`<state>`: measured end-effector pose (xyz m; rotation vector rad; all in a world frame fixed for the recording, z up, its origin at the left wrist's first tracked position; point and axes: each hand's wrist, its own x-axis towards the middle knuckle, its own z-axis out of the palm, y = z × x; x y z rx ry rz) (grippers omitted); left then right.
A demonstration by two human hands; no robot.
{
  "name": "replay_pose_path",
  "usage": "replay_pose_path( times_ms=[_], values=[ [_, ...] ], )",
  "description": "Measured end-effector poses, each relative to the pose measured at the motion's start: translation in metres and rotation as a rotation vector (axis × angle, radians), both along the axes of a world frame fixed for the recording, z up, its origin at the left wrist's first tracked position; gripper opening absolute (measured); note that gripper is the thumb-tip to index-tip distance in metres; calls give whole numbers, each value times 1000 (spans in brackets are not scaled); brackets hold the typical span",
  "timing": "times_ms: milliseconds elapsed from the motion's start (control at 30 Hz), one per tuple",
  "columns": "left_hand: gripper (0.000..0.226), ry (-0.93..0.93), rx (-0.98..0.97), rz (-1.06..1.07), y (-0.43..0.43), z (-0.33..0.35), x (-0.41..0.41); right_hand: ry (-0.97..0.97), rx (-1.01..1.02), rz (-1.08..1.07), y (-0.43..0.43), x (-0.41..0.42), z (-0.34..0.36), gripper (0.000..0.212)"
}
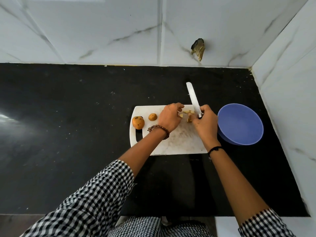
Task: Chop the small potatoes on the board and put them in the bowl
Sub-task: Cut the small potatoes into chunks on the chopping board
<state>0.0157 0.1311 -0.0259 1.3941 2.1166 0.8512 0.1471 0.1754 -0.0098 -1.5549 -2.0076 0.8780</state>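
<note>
Chopped potato pieces (pixel 187 111) lie on the cutting board (pixel 179 141) between the hands: the right hand (pixel 206 125) has its grip clasped round the knife (pixel 193 98) handle, while the left hand (pixel 168 119) curls its grip over them, hold unclear.
</note>
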Motion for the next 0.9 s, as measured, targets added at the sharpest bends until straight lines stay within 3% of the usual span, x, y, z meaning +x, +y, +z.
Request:
replay_pose_path(
  times_ms=[333, 667, 900],
  values=[
    [44, -47, 1, -7, -9, 7, -2, -12, 10, -5, 0, -2, 0, 23],
    [26, 211, 38, 11, -32, 16, -24, 60, 16, 11, -6, -3, 8, 21],
    [33, 399, -64, 67, -60, 20, -50, 12, 7, 4, -13, -9, -1, 21]
  ],
)
